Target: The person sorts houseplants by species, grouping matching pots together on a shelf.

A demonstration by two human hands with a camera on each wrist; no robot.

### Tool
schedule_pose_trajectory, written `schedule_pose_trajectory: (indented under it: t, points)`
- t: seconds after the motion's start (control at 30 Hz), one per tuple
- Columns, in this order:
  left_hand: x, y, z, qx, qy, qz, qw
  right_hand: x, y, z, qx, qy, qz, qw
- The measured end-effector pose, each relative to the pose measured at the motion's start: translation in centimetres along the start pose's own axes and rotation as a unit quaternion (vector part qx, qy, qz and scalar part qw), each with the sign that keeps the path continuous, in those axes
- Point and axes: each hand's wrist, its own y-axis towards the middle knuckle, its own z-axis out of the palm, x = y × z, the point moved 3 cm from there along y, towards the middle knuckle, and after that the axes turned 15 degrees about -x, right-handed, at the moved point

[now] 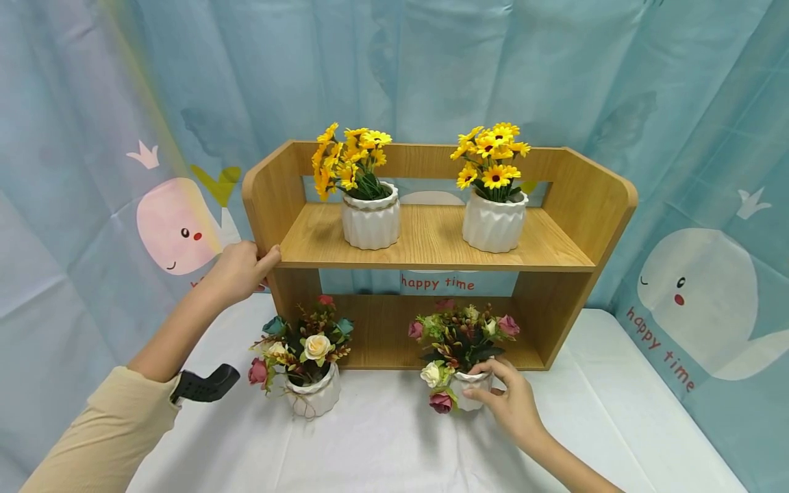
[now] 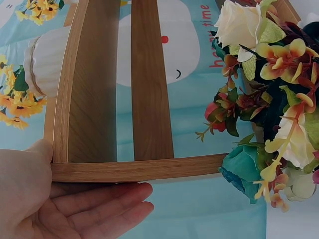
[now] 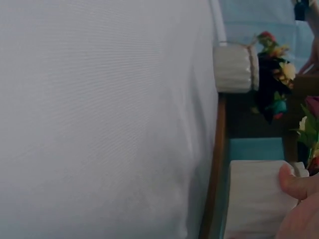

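My left hand (image 1: 240,270) holds the left side panel of a two-tier wooden shelf (image 1: 431,263) at the height of its middle board. In the left wrist view the fingers (image 2: 104,209) lie along the panel's outer face, and the thumb is at its front edge. With thumb and fingers my right hand (image 1: 514,404) grips the rim of a white ribbed flower pot (image 1: 470,392) of pink and cream artificial roses, in front of the lower tier. Whether its base touches anything is unclear. A similar rose pot (image 1: 314,397) stands on the white cloth at the left.
Two white pots, a left one (image 1: 371,222) and a right one (image 1: 494,222), hold yellow artificial flowers on the upper board. A light blue curtain (image 1: 431,75) with cartoon whales hangs behind and at both sides. White cloth (image 1: 382,452) covers the table.
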Motion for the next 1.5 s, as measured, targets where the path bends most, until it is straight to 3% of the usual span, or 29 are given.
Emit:
schedule_pose_trajectory:
  t: [0.43,1.13,1.5]
  points:
    - [0.0,0.0,-0.1,-0.001,-0.001,0.001,1.0,1.2,1.0,1.7,0.014,0.029,-0.022,0.999]
    - [-0.1,0.0,-0.1,0.003,0.001,-0.009,1.0,2.3,3.2,5.2,0.015,0.025,-0.047,0.998]
    - [-0.2,-0.1,-0.1,0.0,0.002,-0.009,1.0,3.1,4.0,6.8,0.014,0.047,-0.042,0.998]
